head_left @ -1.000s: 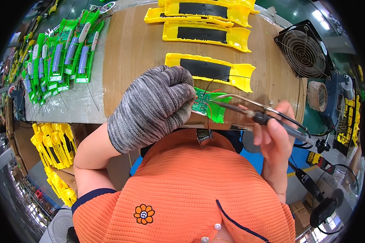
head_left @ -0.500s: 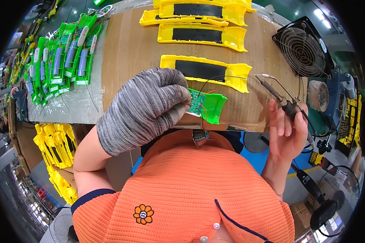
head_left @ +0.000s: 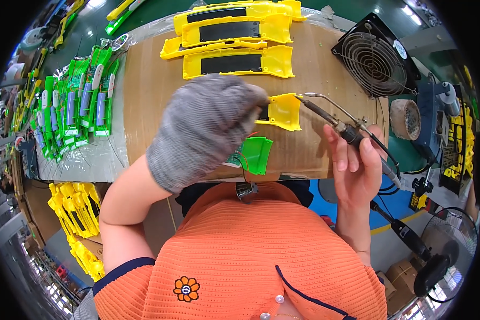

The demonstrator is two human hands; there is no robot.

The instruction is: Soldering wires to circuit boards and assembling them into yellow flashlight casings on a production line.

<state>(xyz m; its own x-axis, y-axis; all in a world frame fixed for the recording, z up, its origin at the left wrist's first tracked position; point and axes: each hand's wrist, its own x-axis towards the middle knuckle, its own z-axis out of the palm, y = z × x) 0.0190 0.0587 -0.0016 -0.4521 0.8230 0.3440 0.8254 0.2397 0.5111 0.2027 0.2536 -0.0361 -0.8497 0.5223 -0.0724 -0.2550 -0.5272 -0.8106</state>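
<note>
Honestly, my right hand (head_left: 357, 168) is pinching a soldering iron (head_left: 350, 134), tip hovering by the yellow half-shell (head_left: 284, 113), so slipping could melt it; gloved left hand (head_left: 208, 130) is partly covering the green casing (head_left: 258, 155), grip unclear.

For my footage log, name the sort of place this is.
Probably an electronics assembly workshop: the bare right hand holds a dark-handled metal soldering iron, green plastic casings carrying purple cylinders cluster at left, and curved yellow plastic shells lie on brown cardboard.
</note>
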